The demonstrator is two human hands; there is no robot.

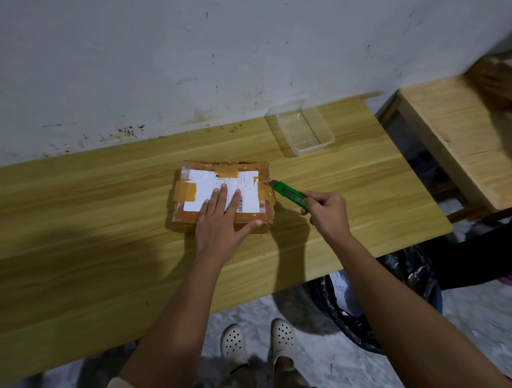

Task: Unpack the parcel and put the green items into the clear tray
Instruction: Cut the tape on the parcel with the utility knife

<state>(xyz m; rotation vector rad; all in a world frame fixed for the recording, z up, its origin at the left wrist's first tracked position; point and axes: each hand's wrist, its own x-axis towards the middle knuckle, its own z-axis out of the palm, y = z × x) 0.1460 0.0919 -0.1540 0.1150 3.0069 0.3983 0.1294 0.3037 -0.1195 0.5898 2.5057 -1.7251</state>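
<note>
A brown taped parcel [190, 193] with a white label lies in the middle of the wooden table [89, 230]. My left hand [221, 224] rests flat on its top, fingers spread, pressing it down. My right hand [327, 212] grips a green utility knife [290, 196]; the blade tip touches the parcel's right edge at the tape. The clear tray [320, 144] stands empty at the back right of the table, apart from the parcel.
A white wall runs behind the table. A second wooden table [457, 138] stands to the right across a narrow gap. A black bag [356, 301] sits on the floor under the table's right front corner. My feet in white clogs are below.
</note>
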